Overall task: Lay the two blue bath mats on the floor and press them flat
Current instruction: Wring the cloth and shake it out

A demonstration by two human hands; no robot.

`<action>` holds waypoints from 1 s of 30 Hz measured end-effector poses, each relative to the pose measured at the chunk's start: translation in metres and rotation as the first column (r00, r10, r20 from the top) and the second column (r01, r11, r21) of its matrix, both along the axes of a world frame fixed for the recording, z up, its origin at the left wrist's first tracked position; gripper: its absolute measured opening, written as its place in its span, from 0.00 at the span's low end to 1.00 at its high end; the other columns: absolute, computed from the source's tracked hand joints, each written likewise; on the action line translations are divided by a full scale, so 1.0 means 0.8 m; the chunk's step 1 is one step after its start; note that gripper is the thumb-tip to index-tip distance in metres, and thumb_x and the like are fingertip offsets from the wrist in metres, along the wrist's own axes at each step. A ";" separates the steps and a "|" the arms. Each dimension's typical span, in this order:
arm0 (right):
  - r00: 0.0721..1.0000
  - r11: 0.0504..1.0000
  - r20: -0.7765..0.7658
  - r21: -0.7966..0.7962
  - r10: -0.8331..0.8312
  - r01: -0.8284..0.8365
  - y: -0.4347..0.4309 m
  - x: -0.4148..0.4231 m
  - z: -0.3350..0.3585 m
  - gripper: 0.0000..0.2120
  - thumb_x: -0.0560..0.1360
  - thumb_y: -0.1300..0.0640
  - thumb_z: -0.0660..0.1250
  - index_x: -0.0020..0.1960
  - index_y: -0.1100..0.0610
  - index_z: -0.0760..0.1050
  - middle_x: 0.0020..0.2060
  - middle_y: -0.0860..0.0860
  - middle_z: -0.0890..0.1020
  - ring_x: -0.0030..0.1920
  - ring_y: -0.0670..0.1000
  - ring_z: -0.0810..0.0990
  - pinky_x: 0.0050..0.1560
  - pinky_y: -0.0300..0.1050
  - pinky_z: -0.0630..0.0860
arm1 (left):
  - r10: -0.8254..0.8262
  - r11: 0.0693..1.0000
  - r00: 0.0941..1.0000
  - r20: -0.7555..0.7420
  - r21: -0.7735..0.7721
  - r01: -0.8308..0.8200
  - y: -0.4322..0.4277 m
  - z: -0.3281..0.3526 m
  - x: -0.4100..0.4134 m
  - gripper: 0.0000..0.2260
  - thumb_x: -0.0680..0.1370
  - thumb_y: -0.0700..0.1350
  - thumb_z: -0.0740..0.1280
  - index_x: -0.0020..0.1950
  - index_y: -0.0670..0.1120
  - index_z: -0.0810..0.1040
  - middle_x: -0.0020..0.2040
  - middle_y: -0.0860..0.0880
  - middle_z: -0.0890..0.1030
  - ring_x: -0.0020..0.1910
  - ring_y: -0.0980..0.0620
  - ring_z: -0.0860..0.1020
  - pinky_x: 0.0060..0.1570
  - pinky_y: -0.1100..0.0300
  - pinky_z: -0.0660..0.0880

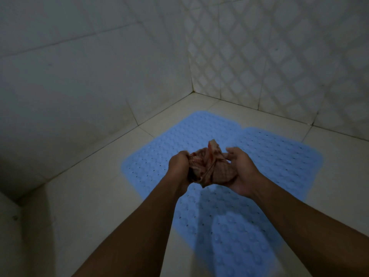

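Note:
Two blue bath mats with bumps and small holes lie flat side by side on the pale tiled floor, near the corner of the room. The left mat [159, 144] reaches toward the corner, and the right mat [279, 162] runs toward me. Above them, both hands hold a crumpled reddish-brown patterned cloth [209, 166]. My left hand [179, 166] grips its left side in a fist. My right hand [243, 172] cups its right side from below, fingers curled. My forearms hide part of the mats.
Tiled walls meet in a corner [192, 90] just beyond the mats, the right wall with a diamond pattern. Bare floor tiles [89, 196] stretch to the left of the mats, and a low ledge or step [10, 206] shows at the far left edge.

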State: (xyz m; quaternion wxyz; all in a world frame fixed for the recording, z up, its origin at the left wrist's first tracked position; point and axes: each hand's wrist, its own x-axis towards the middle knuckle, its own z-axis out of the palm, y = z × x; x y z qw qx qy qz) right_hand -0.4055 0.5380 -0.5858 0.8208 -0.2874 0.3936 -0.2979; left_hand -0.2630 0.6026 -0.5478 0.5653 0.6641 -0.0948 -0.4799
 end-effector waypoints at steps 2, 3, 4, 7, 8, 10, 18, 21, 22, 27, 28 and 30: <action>0.991 0.993 0.072 -0.006 0.116 -0.115 -0.002 -0.002 -0.001 0.32 0.78 0.35 0.61 0.65 0.62 0.76 0.57 0.62 0.84 0.57 0.64 0.83 0.57 0.64 0.80 | -0.098 0.995 0.995 -0.003 -0.011 0.098 -0.002 -0.004 -0.002 0.18 0.85 0.52 0.59 0.60 0.39 0.80 0.52 0.39 0.86 0.50 0.40 0.85 0.43 0.49 0.82; 0.984 0.984 0.044 -0.053 0.172 -0.169 -0.002 -0.002 -0.001 0.33 0.77 0.33 0.62 0.65 0.61 0.77 0.58 0.63 0.83 0.58 0.64 0.83 0.58 0.65 0.79 | -0.150 0.989 0.988 0.032 -0.011 0.150 -0.002 -0.005 -0.002 0.19 0.84 0.53 0.62 0.59 0.38 0.80 0.52 0.40 0.86 0.48 0.41 0.86 0.39 0.52 0.80; 0.979 0.973 -0.021 -0.107 0.201 -0.202 -0.001 -0.002 0.001 0.30 0.77 0.36 0.64 0.65 0.61 0.78 0.58 0.63 0.84 0.57 0.64 0.84 0.58 0.64 0.80 | -0.199 0.980 0.975 0.096 -0.009 0.201 -0.002 -0.007 -0.001 0.18 0.82 0.52 0.65 0.57 0.37 0.80 0.50 0.40 0.86 0.44 0.41 0.85 0.38 0.52 0.79; 0.957 0.968 -0.291 -0.237 0.013 -0.085 -0.012 -0.004 -0.006 0.13 0.77 0.55 0.71 0.58 0.61 0.81 0.54 0.63 0.85 0.49 0.61 0.86 0.53 0.59 0.83 | -0.287 0.956 0.911 0.297 0.034 0.290 0.001 -0.008 0.010 0.08 0.77 0.40 0.72 0.47 0.40 0.75 0.43 0.36 0.81 0.37 0.43 0.81 0.38 0.49 0.81; 0.939 0.964 -0.342 -0.260 -0.036 -0.058 -0.017 -0.008 -0.008 0.10 0.76 0.58 0.72 0.56 0.60 0.82 0.53 0.62 0.85 0.48 0.61 0.86 0.52 0.59 0.83 | -0.290 0.956 0.893 0.344 0.061 0.286 0.002 -0.008 0.016 0.08 0.76 0.36 0.73 0.46 0.42 0.73 0.42 0.37 0.80 0.36 0.43 0.81 0.37 0.50 0.82; 0.922 0.956 -0.382 -0.288 -0.061 -0.057 -0.026 -0.017 -0.008 0.06 0.76 0.60 0.72 0.53 0.59 0.82 0.51 0.61 0.86 0.48 0.61 0.86 0.51 0.58 0.83 | -0.263 0.964 0.873 0.412 0.081 0.252 0.004 -0.010 0.030 0.11 0.76 0.32 0.72 0.46 0.44 0.71 0.46 0.37 0.80 0.39 0.44 0.83 0.38 0.51 0.83; 0.928 0.920 -0.365 -0.338 0.068 -0.200 -0.032 -0.029 0.003 0.16 0.73 0.51 0.75 0.54 0.62 0.83 0.48 0.59 0.87 0.48 0.59 0.87 0.53 0.58 0.83 | -0.175 0.984 0.895 0.411 0.098 0.148 0.015 -0.029 0.035 0.10 0.82 0.31 0.58 0.51 0.46 0.70 0.43 0.39 0.77 0.32 0.48 0.74 0.28 0.57 0.75; 0.916 0.899 -0.394 -0.369 0.077 -0.234 -0.034 -0.027 0.012 0.16 0.72 0.53 0.77 0.53 0.64 0.83 0.46 0.61 0.87 0.46 0.60 0.87 0.50 0.55 0.84 | -0.208 0.976 0.954 0.217 0.111 0.187 0.026 -0.040 0.027 0.16 0.82 0.31 0.55 0.62 0.50 0.71 0.49 0.40 0.83 0.36 0.46 0.81 0.35 0.52 0.82; 0.907 0.885 -0.414 -0.392 0.075 -0.252 -0.034 -0.027 0.016 0.15 0.72 0.54 0.77 0.52 0.64 0.83 0.45 0.61 0.87 0.45 0.59 0.87 0.48 0.54 0.84 | -0.227 0.972 0.966 0.127 0.095 0.216 0.028 -0.043 0.021 0.15 0.82 0.32 0.56 0.63 0.49 0.72 0.49 0.40 0.85 0.40 0.45 0.82 0.42 0.48 0.83; 0.856 0.782 -0.511 -0.502 0.076 -0.369 -0.037 -0.028 0.037 0.13 0.71 0.51 0.78 0.47 0.60 0.85 0.39 0.56 0.88 0.39 0.52 0.87 0.37 0.43 0.83 | -0.468 0.879 0.883 -0.033 0.083 0.469 0.029 -0.051 -0.013 0.20 0.76 0.62 0.71 0.60 0.49 0.82 0.48 0.48 0.86 0.51 0.47 0.84 0.54 0.48 0.81; 0.849 0.774 -0.522 -0.502 0.085 -0.386 -0.037 -0.029 0.041 0.14 0.71 0.50 0.78 0.48 0.60 0.85 0.40 0.56 0.88 0.40 0.52 0.87 0.38 0.43 0.83 | -0.520 0.851 0.854 -0.003 0.085 0.518 0.027 -0.056 -0.018 0.22 0.73 0.63 0.74 0.58 0.48 0.83 0.50 0.48 0.86 0.53 0.48 0.84 0.53 0.50 0.82; 0.836 0.774 -0.539 -0.485 0.101 -0.406 -0.040 -0.032 0.044 0.13 0.70 0.51 0.78 0.47 0.60 0.85 0.41 0.57 0.88 0.41 0.53 0.87 0.38 0.43 0.83 | -0.533 0.845 0.844 0.055 0.075 0.529 0.024 -0.064 -0.028 0.16 0.73 0.57 0.77 0.49 0.45 0.81 0.45 0.46 0.84 0.43 0.51 0.83 0.44 0.55 0.82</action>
